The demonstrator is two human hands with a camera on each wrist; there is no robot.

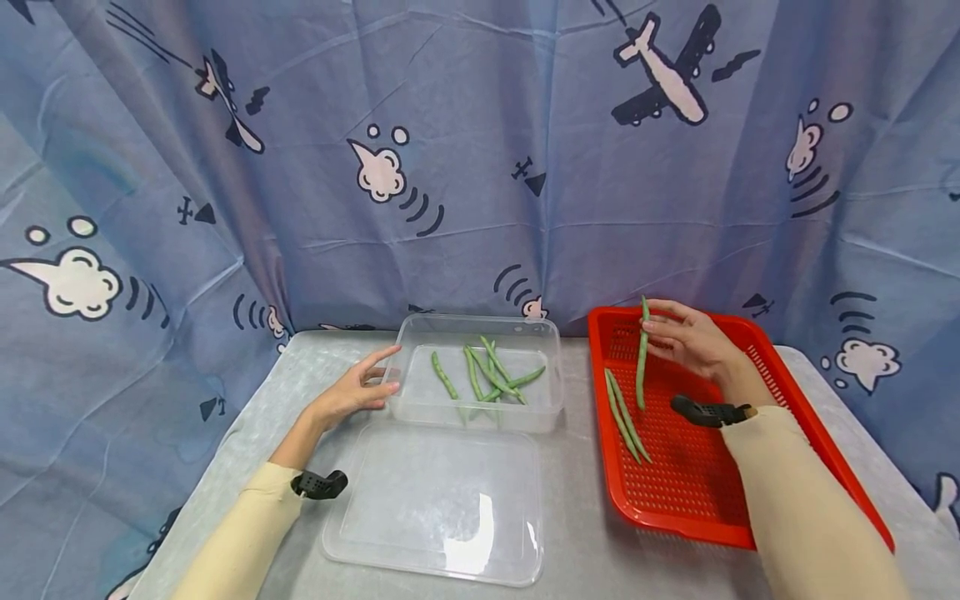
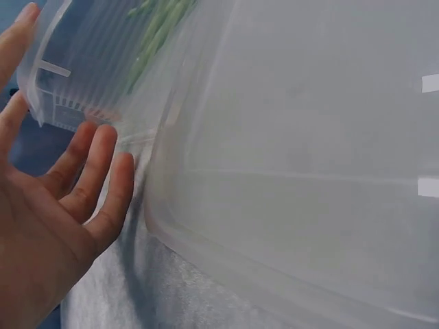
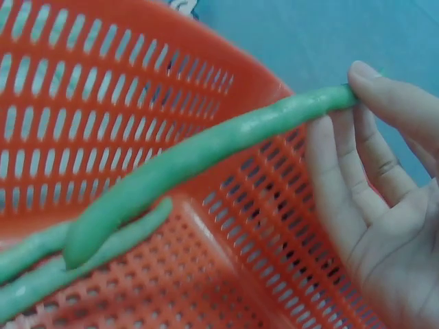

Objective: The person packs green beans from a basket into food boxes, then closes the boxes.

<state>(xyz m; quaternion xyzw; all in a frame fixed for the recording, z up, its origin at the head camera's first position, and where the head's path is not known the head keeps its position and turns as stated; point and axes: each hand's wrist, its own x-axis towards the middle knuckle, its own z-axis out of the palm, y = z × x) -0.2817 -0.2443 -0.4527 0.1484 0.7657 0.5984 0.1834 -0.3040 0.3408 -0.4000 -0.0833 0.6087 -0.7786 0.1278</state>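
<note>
My right hand [image 1: 693,342] pinches a green bean [image 3: 206,147] near one end, between thumb and fingers, over the red basket [image 1: 615,492]. Two more green beans [image 1: 626,417] lie side by side along the basket's left part. At the left side of the clear plastic container [image 1: 476,414] is my left hand [image 1: 356,387], its fingers spread and fairly straight, fingertips right at the container's wall. Inside that container several green beans [image 1: 495,375] lie loosely, some crossing each other. In the left wrist view, the left palm [image 2: 41,240] faces the container with nothing in it.
A clear flat lid [image 1: 442,500] lies on the grey table [image 1: 577,533] just in front of the container. Behind the table hangs a blue curtain [image 1: 465,275] printed with planes and clouds. The basket's raised slotted walls surround the right hand's area.
</note>
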